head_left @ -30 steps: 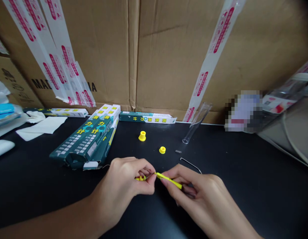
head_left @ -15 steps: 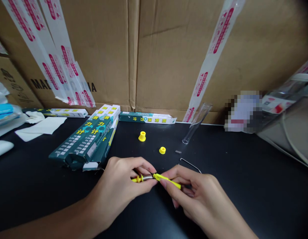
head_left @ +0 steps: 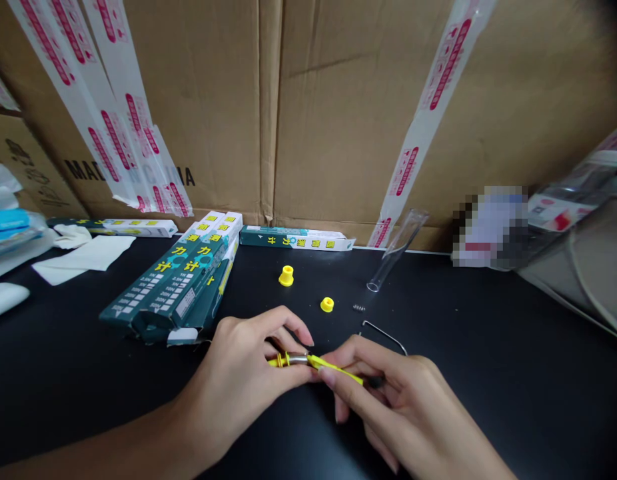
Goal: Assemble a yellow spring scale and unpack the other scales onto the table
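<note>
My left hand (head_left: 248,380) pinches a small yellow piece with a silver spring (head_left: 288,360) low over the black tabletop (head_left: 488,373). My right hand (head_left: 388,400) grips a thin yellow rod (head_left: 336,367) whose tip meets the spring end. The two hands touch at the fingertips near the front middle. Behind them lie two yellow caps (head_left: 286,275) (head_left: 327,305), a tiny loose spring (head_left: 358,307), a bent metal hook (head_left: 386,331) and a clear plastic tube (head_left: 396,250).
Green and yellow product boxes (head_left: 178,283) lie stacked at the left, with another flat box (head_left: 296,238) behind. Taped cardboard cartons (head_left: 338,107) form a wall at the back. White tissue (head_left: 86,253) lies at far left, clear packaging (head_left: 588,233) at right.
The silver spring has come into view between my left fingers. My right hand has drawn slightly down and right along the yellow rod, and my left index finger has lifted.
</note>
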{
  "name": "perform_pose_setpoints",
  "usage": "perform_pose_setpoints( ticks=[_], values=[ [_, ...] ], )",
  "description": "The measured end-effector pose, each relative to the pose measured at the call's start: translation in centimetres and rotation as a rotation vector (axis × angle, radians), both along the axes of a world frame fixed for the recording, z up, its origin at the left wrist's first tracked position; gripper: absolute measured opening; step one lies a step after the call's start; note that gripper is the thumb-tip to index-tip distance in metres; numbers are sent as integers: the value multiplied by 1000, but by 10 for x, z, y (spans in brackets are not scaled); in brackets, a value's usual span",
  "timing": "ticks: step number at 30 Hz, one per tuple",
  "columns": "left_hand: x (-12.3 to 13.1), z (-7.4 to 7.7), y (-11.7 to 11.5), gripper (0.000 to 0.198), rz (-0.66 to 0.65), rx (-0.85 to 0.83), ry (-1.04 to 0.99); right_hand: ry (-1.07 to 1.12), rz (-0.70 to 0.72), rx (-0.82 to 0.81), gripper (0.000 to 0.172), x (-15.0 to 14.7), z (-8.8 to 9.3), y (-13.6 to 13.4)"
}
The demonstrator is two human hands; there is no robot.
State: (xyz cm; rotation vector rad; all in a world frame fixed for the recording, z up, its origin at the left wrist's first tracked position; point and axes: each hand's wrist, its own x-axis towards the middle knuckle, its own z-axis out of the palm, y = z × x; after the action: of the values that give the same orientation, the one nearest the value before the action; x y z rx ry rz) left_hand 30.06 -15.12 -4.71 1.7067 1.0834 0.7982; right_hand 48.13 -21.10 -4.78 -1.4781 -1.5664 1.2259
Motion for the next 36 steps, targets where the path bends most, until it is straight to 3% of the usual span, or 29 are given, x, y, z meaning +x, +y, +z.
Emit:
perform_pose_setpoints(
  ticks=[6, 12, 16, 18, 21, 25, 30, 36],
  values=[
    [2, 0, -1, 14, -6, 123, 25, 78, -20, -59, 39, 5, -7, 7],
    [0, -6, -5, 18, -34, 466, 123, 73, -55, -21, 37, 4, -6, 8],
    [-3, -14, -6, 20, 30, 681, 274, 59, -87, 26, 37, 3, -6, 8],
    [-4, -15, -7, 16, -14, 775, 421, 58, -107, 38, 38, 4, -8, 8],
    [-3, -16, -9, 33, -91, 907, 626, 70, -110, 23, 40, 5, -9, 7],
    [-3, -14, -9, 36, -117, 844, 665, 2, -85, 54, 39, 6, -8, 7],
    [-2, -11, -10, 35, -119, 764, 618, -282, -22, 384, 28, 7, -7, 6],
    [-2, -10, -11, 40, -126, 791, 659, -273, 28, 402, 25, 7, -10, 4]
  ],
)
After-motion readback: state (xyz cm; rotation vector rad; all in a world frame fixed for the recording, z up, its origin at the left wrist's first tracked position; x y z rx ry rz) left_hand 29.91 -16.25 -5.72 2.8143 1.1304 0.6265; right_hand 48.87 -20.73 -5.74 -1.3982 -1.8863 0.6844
